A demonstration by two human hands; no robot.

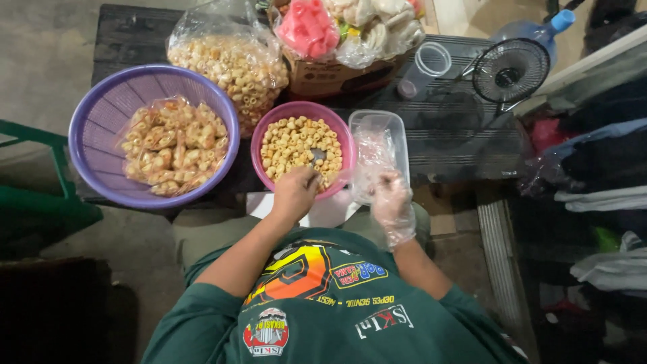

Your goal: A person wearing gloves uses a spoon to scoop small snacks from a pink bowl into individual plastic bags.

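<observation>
Centrally, the left hand point(294, 192) is closed on a spoon point(315, 160) in the pink basket point(345, 145) of ring-shaped snacks point(291, 145). The gloved right hand point(393, 202) pinches a clear plastic bag point(373, 158).

A large clear plastic bag point(229, 64) of pale ring-shaped snacks stands at the back of the surface, knotted at the top. Beside it a brown cardboard box point(333, 75) holds bagged snacks, pink point(308, 28) and whitish point(374, 27). Small clear sealed packets point(174, 147) of orange-yellow snacks lie in the purple basket point(94, 111). A thin clear bag point(372, 162), seemingly empty, sits in a clear rectangular tub point(399, 138).
</observation>
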